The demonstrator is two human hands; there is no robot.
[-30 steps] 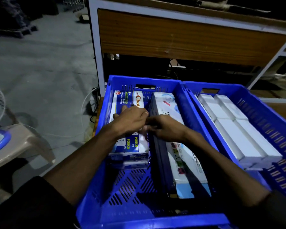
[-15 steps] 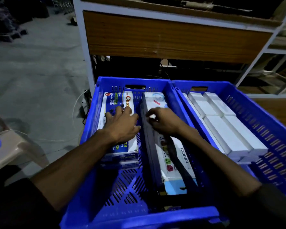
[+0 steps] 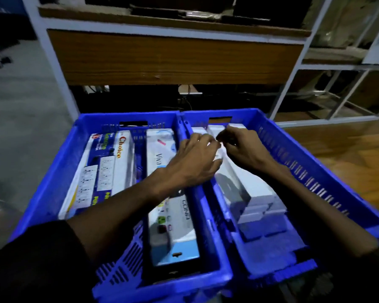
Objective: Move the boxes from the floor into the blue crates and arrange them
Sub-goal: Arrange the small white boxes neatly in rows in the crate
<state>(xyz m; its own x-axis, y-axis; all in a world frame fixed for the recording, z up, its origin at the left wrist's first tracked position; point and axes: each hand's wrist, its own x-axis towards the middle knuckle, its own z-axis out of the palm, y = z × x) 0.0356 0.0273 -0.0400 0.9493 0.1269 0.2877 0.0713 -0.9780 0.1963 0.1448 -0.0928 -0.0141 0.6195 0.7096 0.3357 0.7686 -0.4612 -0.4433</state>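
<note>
Both our hands had left the left crate (image 3: pixel 53 180) and crossed to the right crate (image 3: pixel 315 171), over the white boxes (image 3: pixel 249 189). Our left hand (image 3: pixel 193 162) lay with loose fingers; blur hid whether our curled right hand (image 3: pixel 243 149) pinched anything. Printed boxes (image 3: pixel 109 167) stayed in the left crate.

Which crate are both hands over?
The right crate, the one packed with plain white boxes. Left hand and right hand hover there; the left crate holds printed boxes.
</note>
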